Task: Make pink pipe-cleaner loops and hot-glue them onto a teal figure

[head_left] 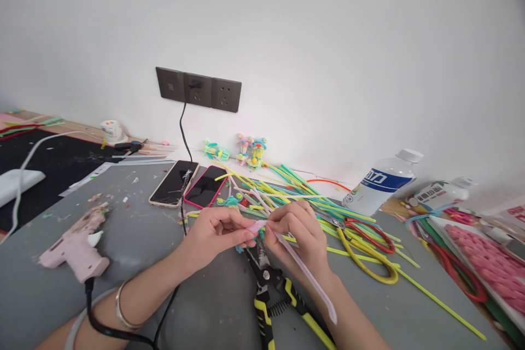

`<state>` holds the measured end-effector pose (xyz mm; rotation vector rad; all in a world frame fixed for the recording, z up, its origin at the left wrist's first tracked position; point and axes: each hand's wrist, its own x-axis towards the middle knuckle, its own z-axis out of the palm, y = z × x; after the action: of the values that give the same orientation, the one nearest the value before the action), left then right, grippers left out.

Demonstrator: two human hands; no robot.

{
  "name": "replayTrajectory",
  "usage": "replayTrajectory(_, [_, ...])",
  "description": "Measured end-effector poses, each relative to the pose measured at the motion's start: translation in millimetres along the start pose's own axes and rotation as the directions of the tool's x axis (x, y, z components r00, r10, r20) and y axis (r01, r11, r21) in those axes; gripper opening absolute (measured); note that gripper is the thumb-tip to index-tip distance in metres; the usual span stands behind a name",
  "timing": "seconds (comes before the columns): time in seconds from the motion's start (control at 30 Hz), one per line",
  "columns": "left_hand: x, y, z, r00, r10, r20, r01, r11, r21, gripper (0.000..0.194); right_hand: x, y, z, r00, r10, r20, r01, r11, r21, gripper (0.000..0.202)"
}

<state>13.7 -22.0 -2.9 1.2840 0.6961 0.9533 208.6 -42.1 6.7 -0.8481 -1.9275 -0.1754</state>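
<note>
A pale pink pipe cleaner (305,272) runs between my two hands, and its long free end hangs down past my right wrist. My left hand (219,231) pinches its short end between thumb and fingers. Close beside it, my right hand (298,229) grips the same pipe cleaner with bent fingers. Below the hands lie black and yellow pliers (266,284), handles towards me and jaws partly hidden. A small teal and yellow pipe-cleaner piece (230,202) sits just behind my left hand. Many loose yellow, green and pink pipe cleaners (348,219) spread behind and to the right.
A pink glue gun (77,246) with a black cord lies left. Two phones (174,183) lie behind my left hand. Small pipe-cleaner figures (251,151) stand by the wall. Scissors (369,254) and a white bottle (381,183) are right. A cable hangs from the wall socket (199,89).
</note>
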Motion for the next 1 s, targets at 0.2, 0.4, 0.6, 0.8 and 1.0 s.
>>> replayTrajectory(0.2, [1,1,2.3,1.0,-0.013,-0.019,0.012,1.0,-0.025,0.019,3,-1,-2,1.0,-0.016,-0.001,0.016,1.0,-0.021,0.026])
replayTrajectory(0.4, [7,5,-5.0,0.989,0.014,-0.147,-0.009,0.999,0.036,0.022,3,15,-4,0.977,0.105,0.185,-0.112,0.993,0.023,0.015])
replayTrajectory(0.6, [8,3,-9.2,0.991,0.041,-0.13,-0.027,0.994,0.107,0.022,7,15,-5,0.81,0.485,0.329,-0.584,0.712,0.389,0.029])
replayTrajectory(0.8, [7,1,-8.3,0.992,0.07,-0.103,-0.057,0.991,0.123,0.02,13,5,-3,0.679,0.469,0.564,-0.733,0.401,0.549,0.033])
replayTrajectory(1.0, [7,3,-9.6,0.996,0.055,-0.075,-0.041,0.984,0.172,0.021,8,7,-4,0.549,0.44,0.711,-0.832,0.207,0.514,0.034])
